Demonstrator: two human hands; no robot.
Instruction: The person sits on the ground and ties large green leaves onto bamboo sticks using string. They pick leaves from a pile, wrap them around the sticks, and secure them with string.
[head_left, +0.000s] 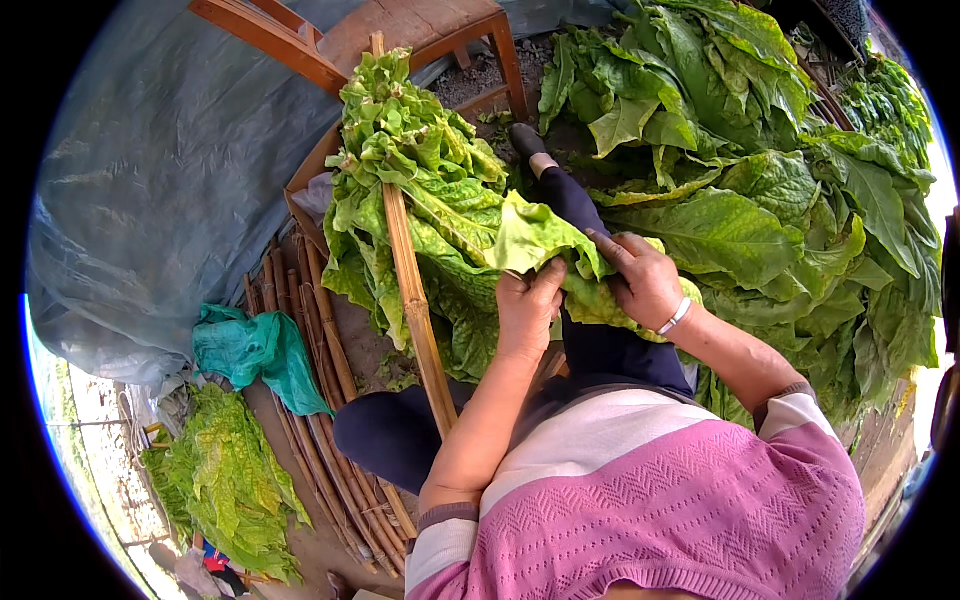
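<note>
My left hand (530, 310) is closed in a pinch at the near edge of a yellow-green tobacco leaf (535, 235); its fingertips are partly hidden. Close beside it, my right hand (645, 283), with a pale bracelet at the wrist, grips the leaves with its thumb and curled fingers. A wooden stick (410, 270) slants from near my lap up to a chair (380, 25). Along its upper part hangs a thick bunch of tobacco leaves (430, 200), stem ends gathered near the stick.
A big pile of green leaves (740, 220) fills the right side. On the left lie several loose sticks (330, 420) with a teal plastic bag (250, 345) on them. More leaves (230, 470) lie at the lower left. Plastic sheeting (180, 170) covers the back left.
</note>
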